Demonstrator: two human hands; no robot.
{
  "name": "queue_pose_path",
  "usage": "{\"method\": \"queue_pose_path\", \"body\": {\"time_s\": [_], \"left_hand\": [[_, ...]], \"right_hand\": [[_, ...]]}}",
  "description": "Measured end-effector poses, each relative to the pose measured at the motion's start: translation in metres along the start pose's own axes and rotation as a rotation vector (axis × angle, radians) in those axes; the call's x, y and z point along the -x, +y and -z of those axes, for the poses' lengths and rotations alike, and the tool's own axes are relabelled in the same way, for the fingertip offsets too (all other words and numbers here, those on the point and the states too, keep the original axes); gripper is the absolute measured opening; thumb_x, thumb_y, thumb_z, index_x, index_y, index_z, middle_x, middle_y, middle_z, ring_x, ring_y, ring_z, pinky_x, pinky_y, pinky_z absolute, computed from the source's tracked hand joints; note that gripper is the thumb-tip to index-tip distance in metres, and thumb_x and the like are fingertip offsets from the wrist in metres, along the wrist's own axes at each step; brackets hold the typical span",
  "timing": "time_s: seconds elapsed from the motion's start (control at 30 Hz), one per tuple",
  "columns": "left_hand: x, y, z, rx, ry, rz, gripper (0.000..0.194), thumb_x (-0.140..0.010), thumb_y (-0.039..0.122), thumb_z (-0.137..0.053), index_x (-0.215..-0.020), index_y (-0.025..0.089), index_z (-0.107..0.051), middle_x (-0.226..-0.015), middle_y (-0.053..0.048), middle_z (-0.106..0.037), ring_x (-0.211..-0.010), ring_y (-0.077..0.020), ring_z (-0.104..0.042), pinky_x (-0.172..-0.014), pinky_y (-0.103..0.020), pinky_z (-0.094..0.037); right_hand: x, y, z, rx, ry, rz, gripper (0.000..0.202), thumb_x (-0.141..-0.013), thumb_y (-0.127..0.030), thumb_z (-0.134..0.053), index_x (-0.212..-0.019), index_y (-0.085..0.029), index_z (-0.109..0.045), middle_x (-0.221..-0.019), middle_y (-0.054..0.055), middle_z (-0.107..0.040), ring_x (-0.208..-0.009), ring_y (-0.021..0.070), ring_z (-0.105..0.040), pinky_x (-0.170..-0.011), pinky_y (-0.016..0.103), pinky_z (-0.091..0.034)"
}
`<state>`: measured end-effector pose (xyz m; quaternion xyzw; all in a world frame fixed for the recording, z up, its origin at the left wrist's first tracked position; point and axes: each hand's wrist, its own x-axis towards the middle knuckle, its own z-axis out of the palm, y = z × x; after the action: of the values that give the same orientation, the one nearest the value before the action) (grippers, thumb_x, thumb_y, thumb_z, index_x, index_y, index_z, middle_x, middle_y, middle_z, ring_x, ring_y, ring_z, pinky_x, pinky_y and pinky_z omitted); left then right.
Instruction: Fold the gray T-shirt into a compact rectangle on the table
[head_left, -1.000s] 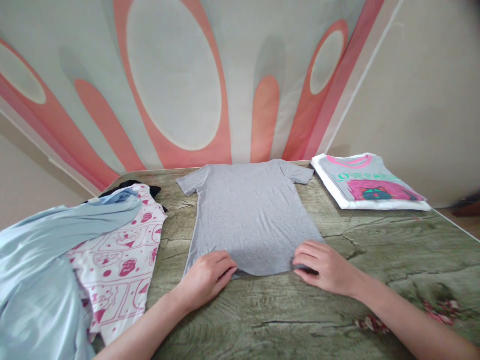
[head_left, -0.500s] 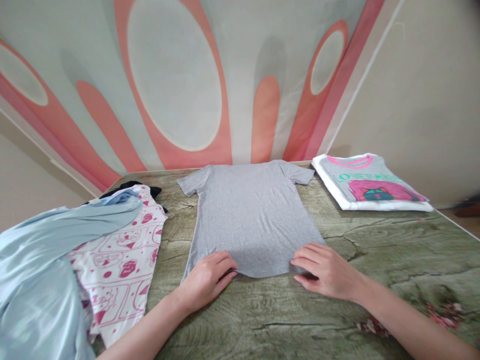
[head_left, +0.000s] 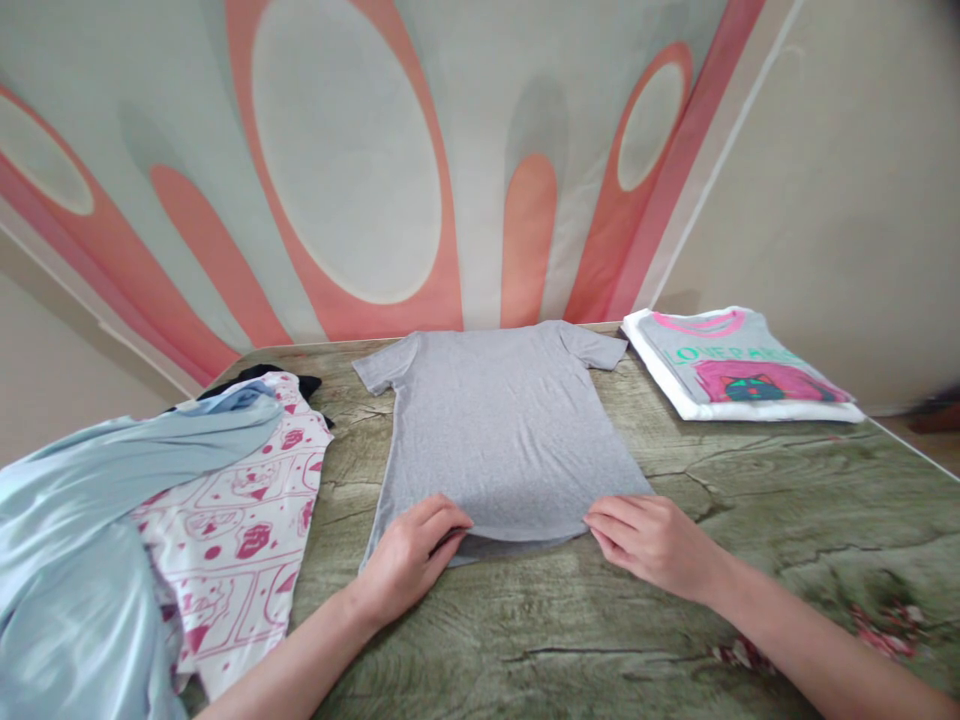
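Observation:
A grey T-shirt (head_left: 495, 430) lies spread on the wood-patterned table, its neck end toward the wall and its bottom hem nearest me. My left hand (head_left: 416, 548) pinches the hem near its left corner. At the right part of the hem, my right hand (head_left: 649, 540) pinches the cloth between thumb and fingers. Between my hands the upper layer of the hem is slightly raised, and the lower layer shows beneath it.
Light blue cloth (head_left: 82, 540), a white garment with pink prints (head_left: 255, 510) and black cloth (head_left: 309, 386) lie in a heap at left. Folded shirts (head_left: 750, 375) are stacked at the back right of the table (head_left: 525, 650). A patterned wall (head_left: 345, 150) stands behind.
Both hands have closed on the shirt's hem; the right thumb and fingers have come together. The hem's upper layer has lifted a little off the lower one.

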<state>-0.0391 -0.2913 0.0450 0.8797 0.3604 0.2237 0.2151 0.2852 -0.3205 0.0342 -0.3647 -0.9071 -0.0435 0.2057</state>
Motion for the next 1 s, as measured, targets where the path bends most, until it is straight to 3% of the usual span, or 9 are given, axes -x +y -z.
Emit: {"method": "queue_pose_path", "body": {"time_s": [0.23, 0.5, 0.7, 1.0], "left_hand": [[0.0035, -0.003, 0.0025, -0.165, 0.123, -0.124, 0.02, -0.087, 0.012, -0.044, -0.098, 0.02, -0.059, -0.091, -0.006, -0.059, -0.086, -0.0146, -0.055, -0.077, -0.028, -0.045], [-0.0007, -0.0013, 0.0052, -0.281, 0.081, -0.173, 0.023, -0.087, 0.011, -0.043, -0.1, 0.02, -0.06, -0.092, -0.006, -0.059, -0.084, -0.015, -0.052, -0.074, -0.028, -0.042], [-0.003, -0.0006, 0.0035, -0.287, -0.046, -0.154, 0.023, -0.088, 0.012, -0.042, -0.096, 0.022, -0.062, -0.091, -0.004, -0.059, -0.084, -0.0145, -0.051, -0.075, -0.028, -0.041], [-0.004, 0.0045, 0.0061, -0.27, -0.107, -0.155, 0.019, -0.09, 0.02, -0.043, -0.094, 0.021, -0.061, -0.087, -0.004, -0.058, -0.082, -0.0148, -0.051, -0.075, -0.028, -0.04]], "right_hand": [[0.001, 0.0039, 0.0044, -0.097, 0.034, -0.061, 0.019, -0.082, -0.012, -0.047, -0.087, -0.02, -0.063, -0.083, 0.003, -0.065, -0.07, 0.0121, -0.061, -0.066, 0.024, -0.046], [0.001, 0.0085, 0.0039, 0.018, 0.02, -0.019, 0.019, -0.084, -0.012, -0.047, -0.093, -0.018, -0.063, -0.086, 0.005, -0.066, -0.078, 0.0154, -0.061, -0.072, 0.028, -0.047], [0.0006, 0.0081, 0.0024, -0.033, -0.055, 0.029, 0.018, -0.086, -0.015, -0.046, -0.089, -0.018, -0.063, -0.085, 0.005, -0.065, -0.08, 0.0156, -0.058, -0.072, 0.028, -0.047], [0.0013, 0.0092, 0.0025, -0.023, -0.053, 0.033, 0.019, -0.087, -0.015, -0.045, -0.091, -0.018, -0.063, -0.086, 0.006, -0.065, -0.081, 0.0157, -0.058, -0.072, 0.029, -0.046]]}}
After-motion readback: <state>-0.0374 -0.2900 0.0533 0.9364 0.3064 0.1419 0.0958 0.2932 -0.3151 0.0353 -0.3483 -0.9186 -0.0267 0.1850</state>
